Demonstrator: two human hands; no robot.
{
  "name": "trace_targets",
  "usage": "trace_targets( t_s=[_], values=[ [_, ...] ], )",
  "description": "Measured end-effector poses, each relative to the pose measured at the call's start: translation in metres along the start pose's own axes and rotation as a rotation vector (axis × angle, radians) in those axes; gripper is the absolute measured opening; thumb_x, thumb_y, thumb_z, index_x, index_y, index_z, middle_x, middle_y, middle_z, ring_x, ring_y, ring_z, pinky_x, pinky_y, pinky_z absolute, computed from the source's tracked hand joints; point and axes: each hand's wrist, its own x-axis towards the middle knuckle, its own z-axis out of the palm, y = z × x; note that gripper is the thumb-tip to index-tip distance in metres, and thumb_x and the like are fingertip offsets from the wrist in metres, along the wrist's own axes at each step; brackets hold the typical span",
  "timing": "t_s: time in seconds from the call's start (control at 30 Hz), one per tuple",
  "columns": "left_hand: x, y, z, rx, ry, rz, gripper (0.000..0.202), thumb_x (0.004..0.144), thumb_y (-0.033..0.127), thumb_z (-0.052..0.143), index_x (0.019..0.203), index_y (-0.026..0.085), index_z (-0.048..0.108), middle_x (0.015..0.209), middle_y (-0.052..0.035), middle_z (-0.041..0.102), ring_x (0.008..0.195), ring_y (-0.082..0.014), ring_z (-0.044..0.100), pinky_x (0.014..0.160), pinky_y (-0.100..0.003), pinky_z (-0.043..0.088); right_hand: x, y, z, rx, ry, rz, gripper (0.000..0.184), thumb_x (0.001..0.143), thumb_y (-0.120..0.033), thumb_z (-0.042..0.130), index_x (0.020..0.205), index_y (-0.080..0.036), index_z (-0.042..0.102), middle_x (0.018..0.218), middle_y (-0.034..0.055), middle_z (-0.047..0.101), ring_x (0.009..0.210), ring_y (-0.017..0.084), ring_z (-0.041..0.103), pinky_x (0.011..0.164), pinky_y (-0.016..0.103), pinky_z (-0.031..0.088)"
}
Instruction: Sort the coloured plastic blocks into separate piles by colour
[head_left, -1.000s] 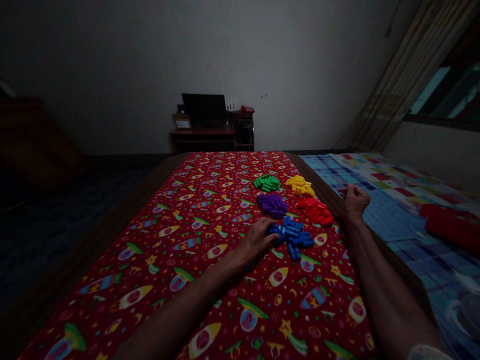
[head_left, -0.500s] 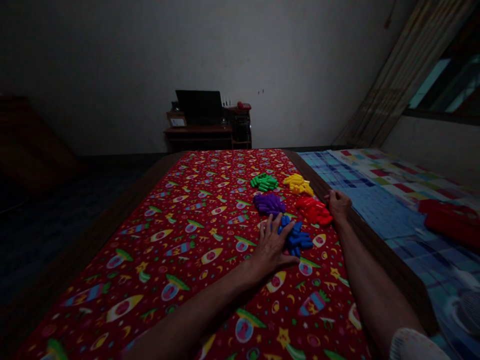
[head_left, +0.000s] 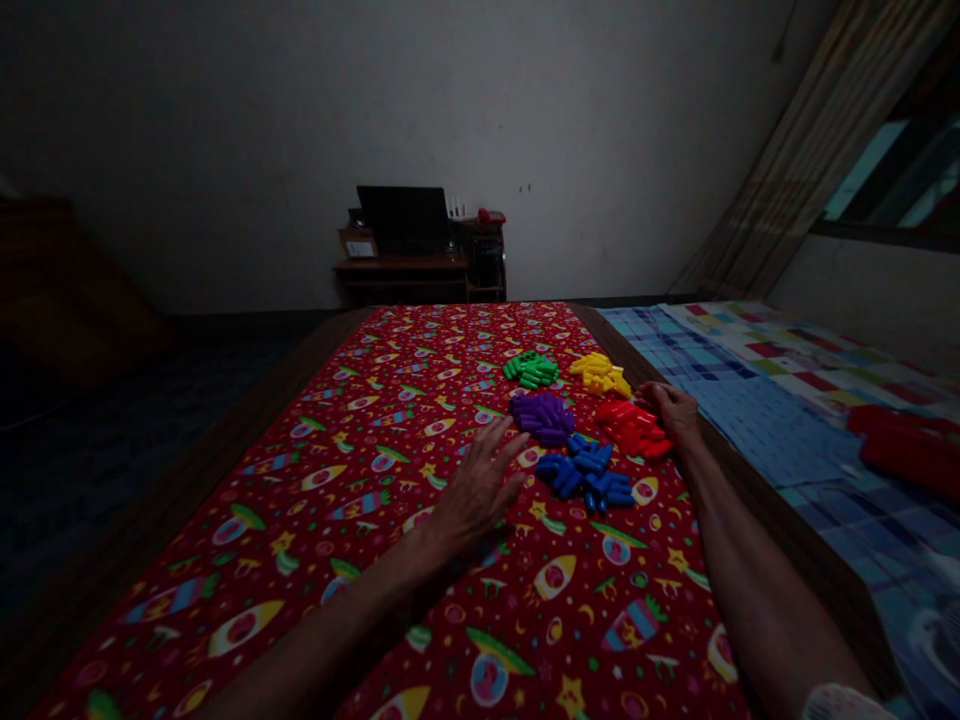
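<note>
My left hand (head_left: pixel 480 485) is open over the red patterned cloth (head_left: pixel 360 560), its fingers spread and nothing in them. Just right of its fingertips lies a pile of small blue tube-like plastic pieces (head_left: pixel 585 472). A purple pile (head_left: pixel 543 416) of similar pieces sits behind the blue one. At the cloth's right edge, my right hand (head_left: pixel 673 410) rests beside a red pile (head_left: pixel 634 428), with loosely bent fingers and nothing visible in them. Farther back are a green pile (head_left: pixel 532 369) and a yellow pile (head_left: pixel 600 375).
The cloth covers a long table with a brown border (head_left: pixel 795 540). To the right is a surface with blue checked bedding (head_left: pixel 750 410) and a red cloth item (head_left: pixel 907 445). A desk (head_left: pixel 401 265) with a dark monitor (head_left: pixel 403 218) stands against the far wall.
My left hand has drawn back leftward off the blue pile, uncovering more blue pieces. My right hand stays by the red pile, its fingers slightly more extended. The view has shifted slightly.
</note>
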Motion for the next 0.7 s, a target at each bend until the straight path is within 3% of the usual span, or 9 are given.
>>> trace_targets(
  t_s=[0.1, 0.2, 0.3, 0.43, 0.57, 0.7],
  values=[
    [-0.020, -0.049, -0.037, 0.102, 0.138, -0.165, 0.043, 0.098, 0.034, 0.033, 0.139, 0.025, 0.039, 0.148, -0.0108, 0.038, 0.140, -0.0266, 0.030, 0.113, -0.052, 0.030, 0.008, -0.004, 0.006, 0.185, -0.012, 0.051, 0.018, 0.074, -0.034, 0.068, 0.074, -0.016, 0.065, 0.071, 0.0047, 0.071, 0.068, 0.016, 0.070, 0.067, 0.031, 0.060],
    [-0.042, -0.104, -0.068, 0.221, 0.265, -0.318, 0.042, 0.094, 0.034, 0.034, 0.130, 0.018, 0.048, 0.136, -0.0146, 0.051, 0.131, -0.0283, 0.042, 0.111, -0.053, 0.031, 0.027, -0.010, 0.014, 0.269, 0.008, 0.083, 0.016, 0.078, -0.030, 0.065, 0.071, -0.016, 0.063, 0.068, 0.0042, 0.070, 0.064, 0.014, 0.070, 0.063, 0.025, 0.060],
    [-0.064, -0.142, -0.091, 0.271, 0.341, -0.590, 0.039, 0.088, 0.033, 0.038, 0.116, 0.014, 0.057, 0.120, -0.0147, 0.062, 0.115, -0.0289, 0.057, 0.102, -0.048, 0.042, 0.045, -0.012, 0.019, 0.286, 0.027, 0.115, 0.014, 0.079, -0.027, 0.063, 0.070, -0.017, 0.062, 0.064, 0.0034, 0.070, 0.059, 0.012, 0.068, 0.055, 0.022, 0.058],
    [-0.084, -0.161, -0.103, 0.204, 0.329, -0.871, 0.030, 0.082, 0.033, 0.045, 0.102, 0.020, 0.064, 0.102, -0.0055, 0.069, 0.097, -0.0255, 0.065, 0.088, -0.041, 0.051, 0.056, -0.004, 0.019, 0.271, -0.070, 0.164, 0.012, 0.076, -0.027, 0.066, 0.070, -0.016, 0.066, 0.068, 0.0045, 0.072, 0.062, 0.014, 0.070, 0.058, 0.023, 0.059],
    [-0.088, -0.167, -0.104, 0.148, 0.305, -0.857, 0.028, 0.077, 0.036, 0.049, 0.093, 0.023, 0.068, 0.105, -0.0020, 0.070, 0.099, -0.0257, 0.064, 0.090, -0.038, 0.049, 0.059, 0.013, 0.016, 0.266, -0.098, 0.163, 0.019, 0.069, -0.034, 0.073, 0.070, -0.016, 0.067, 0.071, 0.0069, 0.073, 0.067, 0.017, 0.071, 0.069, 0.030, 0.060],
    [-0.085, -0.166, -0.106, 0.126, 0.355, -0.896, 0.025, 0.074, 0.040, 0.051, 0.085, 0.030, 0.071, 0.101, 0.0032, 0.073, 0.097, -0.0256, 0.065, 0.087, -0.038, 0.050, 0.063, 0.025, 0.017, 0.258, -0.073, 0.100, 0.024, 0.065, -0.039, 0.076, 0.068, -0.017, 0.067, 0.072, 0.0072, 0.074, 0.068, 0.021, 0.071, 0.075, 0.040, 0.061]
  ],
)
